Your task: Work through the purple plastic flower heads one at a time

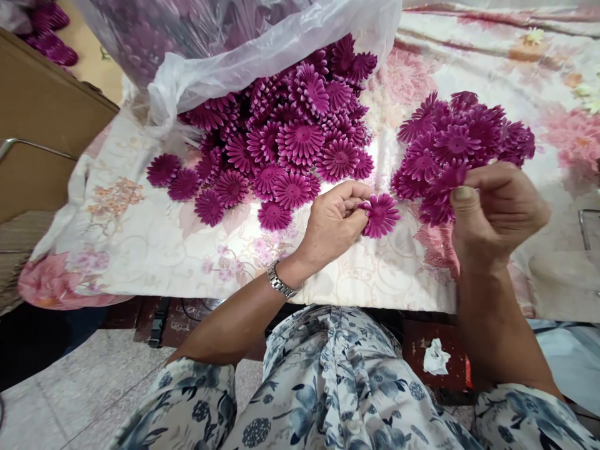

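My left hand (335, 219), with a metal watch on its wrist, pinches a purple artificial flower head (381, 215) by its edge, petals facing up. Over on the right, my right hand (497, 209) grips another purple flower head (447, 178) between thumb and fingers, in front of a smaller heap of flower heads (457, 140). That heap is partly hidden behind the hand. Left of centre lies a larger pile of the same flower heads (300, 137), spilling from a clear plastic bag (197, 75).
A floral cloth (154, 250) covers the table. On the left stands a brown cardboard box (42, 119), with more purple petals (51, 37) behind it. A crumpled white tissue (436, 357) lies below the table edge. Small pale flowers (533, 36) show at the far right.
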Motion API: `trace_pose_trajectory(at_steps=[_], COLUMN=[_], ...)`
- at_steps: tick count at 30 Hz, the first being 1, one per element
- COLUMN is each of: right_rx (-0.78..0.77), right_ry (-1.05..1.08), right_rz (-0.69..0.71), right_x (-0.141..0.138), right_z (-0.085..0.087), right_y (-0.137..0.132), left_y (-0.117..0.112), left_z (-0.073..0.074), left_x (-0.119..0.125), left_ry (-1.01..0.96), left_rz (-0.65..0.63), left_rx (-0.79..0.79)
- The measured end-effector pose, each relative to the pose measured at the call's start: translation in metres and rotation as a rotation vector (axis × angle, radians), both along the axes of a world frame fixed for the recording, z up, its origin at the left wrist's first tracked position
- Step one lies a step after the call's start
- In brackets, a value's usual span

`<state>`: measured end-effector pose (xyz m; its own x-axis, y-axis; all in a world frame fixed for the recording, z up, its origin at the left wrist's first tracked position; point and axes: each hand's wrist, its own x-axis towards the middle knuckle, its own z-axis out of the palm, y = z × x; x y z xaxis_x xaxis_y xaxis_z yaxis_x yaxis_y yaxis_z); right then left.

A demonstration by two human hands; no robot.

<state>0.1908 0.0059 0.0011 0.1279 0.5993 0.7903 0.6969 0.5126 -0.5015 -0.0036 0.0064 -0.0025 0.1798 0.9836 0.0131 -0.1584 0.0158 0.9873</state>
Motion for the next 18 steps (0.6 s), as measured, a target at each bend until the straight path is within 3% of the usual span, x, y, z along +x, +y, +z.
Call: trace_pose_trajectory(at_steps=[4, 7, 9, 10, 12, 14, 18], right_rx=[0.218, 0.234, 0.263, 0.241, 0.098, -0.053, -0.124], right_ry=[-0.349, -0.425, -0.398, -0.421, -0.487, -0.534, -0.516], right_rz=[-0.377, -0.449, -0.329, -0.195, 0.107, 0.299, 0.37], right_x=[0.036, 0.041, 0.026, 0.016, -0.005, -0.021, -0.028], right_z=[0.005, 0.009, 0.009, 0.008, 0.005, 0.001, -0.004], right_y=[0.005, 0.004, 0.002, 0.001, -0.001, -0.001, -0.002], left_y=[-0.001, -0.001, -0.001, -0.001, -0.001, -0.002, -0.003], left_z=[0.002, 0.002, 0.002, 0.003, 0.003, 0.003, 0.003], left_x=[0.001, 0.002, 0.002, 0.002, 0.002, 0.002, 0.002], left_ry=[-0.122, -0.191, -0.211, -0.217, -0.213, -0.177, -0.086], left_rz=[-0.068, -0.094, -0.107, -0.115, -0.132, -0.142, -0.162], left_rx=[-0.135, -0.202, -0.219, -0.228, -0.245, -0.245, -0.218])
